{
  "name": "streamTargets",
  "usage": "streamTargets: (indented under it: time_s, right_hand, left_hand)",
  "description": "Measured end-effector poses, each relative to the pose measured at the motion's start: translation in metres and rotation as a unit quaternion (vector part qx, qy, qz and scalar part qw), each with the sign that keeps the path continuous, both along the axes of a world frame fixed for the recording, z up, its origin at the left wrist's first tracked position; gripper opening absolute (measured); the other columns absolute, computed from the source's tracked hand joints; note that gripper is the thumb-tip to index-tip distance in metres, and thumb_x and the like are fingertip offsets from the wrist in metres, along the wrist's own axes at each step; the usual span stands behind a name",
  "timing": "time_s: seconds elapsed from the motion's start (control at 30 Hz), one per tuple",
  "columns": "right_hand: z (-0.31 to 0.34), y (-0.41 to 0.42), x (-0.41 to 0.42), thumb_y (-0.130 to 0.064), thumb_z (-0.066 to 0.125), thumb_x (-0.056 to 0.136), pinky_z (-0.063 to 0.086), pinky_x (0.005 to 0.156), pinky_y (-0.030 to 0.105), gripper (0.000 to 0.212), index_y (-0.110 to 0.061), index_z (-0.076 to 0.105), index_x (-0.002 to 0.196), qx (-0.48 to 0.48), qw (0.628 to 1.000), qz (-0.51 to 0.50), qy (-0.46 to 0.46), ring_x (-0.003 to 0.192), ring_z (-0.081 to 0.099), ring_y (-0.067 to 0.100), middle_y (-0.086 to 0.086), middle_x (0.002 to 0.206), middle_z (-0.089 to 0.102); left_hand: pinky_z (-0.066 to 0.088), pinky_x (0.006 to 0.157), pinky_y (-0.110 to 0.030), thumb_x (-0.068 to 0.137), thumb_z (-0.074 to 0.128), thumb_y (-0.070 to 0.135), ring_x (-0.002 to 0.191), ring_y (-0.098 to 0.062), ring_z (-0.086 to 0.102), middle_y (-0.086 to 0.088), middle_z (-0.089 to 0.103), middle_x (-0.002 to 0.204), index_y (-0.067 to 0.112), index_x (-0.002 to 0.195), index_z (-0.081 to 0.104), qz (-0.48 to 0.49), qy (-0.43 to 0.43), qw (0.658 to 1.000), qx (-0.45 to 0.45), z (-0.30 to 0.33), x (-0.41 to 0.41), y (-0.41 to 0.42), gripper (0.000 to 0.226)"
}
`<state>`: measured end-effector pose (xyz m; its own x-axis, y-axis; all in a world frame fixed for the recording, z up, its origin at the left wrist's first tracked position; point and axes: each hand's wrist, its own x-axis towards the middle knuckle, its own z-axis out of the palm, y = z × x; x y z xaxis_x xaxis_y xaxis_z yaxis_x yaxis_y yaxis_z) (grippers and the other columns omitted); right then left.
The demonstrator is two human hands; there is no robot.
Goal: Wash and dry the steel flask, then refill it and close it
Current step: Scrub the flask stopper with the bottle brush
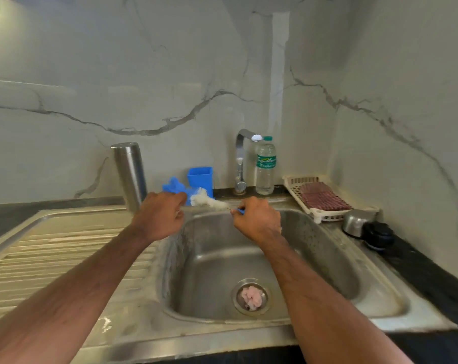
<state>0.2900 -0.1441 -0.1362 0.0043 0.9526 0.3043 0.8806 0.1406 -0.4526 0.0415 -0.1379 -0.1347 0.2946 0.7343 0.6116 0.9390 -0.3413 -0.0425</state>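
Steel flask (129, 174) beyond my left hand (161, 215): plain silver. Brush (209, 200) between my hands: white bristles, blue handle at my right hand (256, 222). Blue cup (200, 179) behind. Wall (117, 88): white marble, grey veins. Desk (432, 271): black.

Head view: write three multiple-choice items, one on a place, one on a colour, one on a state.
1. Where does the tall steel flask stand?
A. In the sink basin
B. On the draining board, left of the basin
C. In the white plastic rack

2. What colour is the square plastic cup by the steel tap?
A. Red
B. Green
C. Blue

3. What does the right hand hold?
A. The handle of the white bottle brush
B. The clear plastic water bottle
C. Nothing

Key: 1 B, the flask stands upright beyond the left hand; 2 C, its walls are blue; 3 A, the fingers pinch the brush handle.
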Motion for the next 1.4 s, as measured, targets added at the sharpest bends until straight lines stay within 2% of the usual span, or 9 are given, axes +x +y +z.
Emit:
streamTargets:
  time_s: [0.13,0.37,0.57,0.7,0.83,1.07,1.23,1.3,1.4]
  right_hand:
    - [0.011,-0.028,0.058,-0.051,0.060,0.089,0.053,0.085,0.037,0.034,-0.027,0.075,0.108,0.038,0.998,-0.047,-0.032,0.104,0.069,0.032,0.006,0.107,0.074]
    - [0.011,-0.068,0.184,-0.052,0.060,0.091,0.053,0.074,0.035,0.031,-0.029,0.076,0.104,0.101,0.976,-0.195,0.004,0.090,0.070,0.033,0.006,0.095,0.075]
    - [-0.001,-0.065,0.233,-0.044,0.058,0.095,0.055,0.072,0.036,0.025,-0.025,0.074,0.100,0.107,0.947,-0.291,0.080,0.084,0.068,0.032,0.006,0.089,0.072]
    - [-0.004,-0.057,0.247,-0.048,0.059,0.093,0.057,0.072,0.036,0.028,-0.025,0.074,0.099,0.122,0.931,-0.315,0.136,0.083,0.068,0.031,0.005,0.087,0.073]
    - [-0.007,-0.051,0.252,-0.049,0.056,0.094,0.057,0.072,0.037,0.029,-0.025,0.073,0.096,0.133,0.927,-0.319,0.144,0.081,0.068,0.029,0.003,0.085,0.072]
    - [-0.010,-0.047,0.252,-0.047,0.056,0.094,0.059,0.068,0.037,0.028,-0.025,0.073,0.093,0.124,0.930,-0.313,0.148,0.071,0.066,0.022,-0.003,0.078,0.069]
    - [-0.010,-0.047,0.253,-0.045,0.057,0.093,0.059,0.066,0.036,0.026,-0.024,0.073,0.093,0.113,0.930,-0.312,0.160,0.070,0.066,0.021,-0.003,0.077,0.068]
    - [-0.010,-0.048,0.252,-0.043,0.057,0.092,0.056,0.065,0.033,0.026,-0.023,0.073,0.092,0.107,0.931,-0.314,0.153,0.071,0.065,0.022,-0.002,0.078,0.068]
    - [-0.011,-0.051,0.255,-0.042,0.055,0.093,0.054,0.064,0.031,0.027,-0.021,0.073,0.090,0.108,0.927,-0.325,0.152,0.071,0.064,0.023,-0.002,0.077,0.067]
  left_hand:
    - [0.040,0.055,-0.027,0.069,0.054,0.023,0.056,-0.027,0.058,0.009,0.048,0.055,0.020,0.075,0.061,-0.062,-0.081,0.995,0.005,-0.017,0.064,0.001,0.010]
    - [0.051,0.060,-0.029,0.077,0.070,0.023,0.061,-0.013,0.063,0.009,0.065,0.063,0.025,0.079,0.062,-0.146,-0.190,0.966,-0.100,-0.036,0.195,-0.002,0.008]
    - [0.056,0.071,-0.037,0.075,0.069,0.028,0.076,-0.018,0.066,0.008,0.068,0.081,0.024,0.091,0.064,-0.224,-0.150,0.948,-0.171,-0.040,0.276,0.002,0.017]
    - [0.049,0.074,-0.025,0.078,0.075,0.019,0.087,-0.012,0.063,0.012,0.063,0.094,0.025,0.105,0.067,-0.269,-0.182,0.929,-0.177,-0.029,0.313,0.010,0.028]
    - [0.040,0.066,-0.013,0.078,0.078,0.015,0.079,-0.003,0.058,0.019,0.057,0.084,0.033,0.089,0.058,-0.295,-0.189,0.921,-0.169,-0.020,0.343,0.022,0.029]
    - [0.051,0.093,-0.031,0.078,0.075,0.017,0.106,-0.009,0.058,0.008,0.062,0.114,0.027,0.121,0.063,-0.276,-0.169,0.926,-0.192,-0.030,0.364,0.033,0.045]
    - [0.035,0.096,-0.038,0.071,0.062,0.046,0.111,-0.011,0.049,0.012,0.051,0.113,0.030,0.129,0.063,-0.275,-0.123,0.937,-0.179,-0.028,0.362,0.018,0.059]
    - [0.028,0.089,-0.036,0.074,0.066,0.060,0.108,-0.012,0.044,0.010,0.047,0.107,0.035,0.133,0.060,-0.271,-0.047,0.947,-0.167,-0.029,0.365,0.011,0.064]
    - [0.022,0.080,-0.035,0.078,0.071,0.065,0.101,-0.011,0.038,0.009,0.043,0.100,0.036,0.128,0.063,-0.267,-0.033,0.953,-0.136,-0.033,0.372,0.005,0.059]
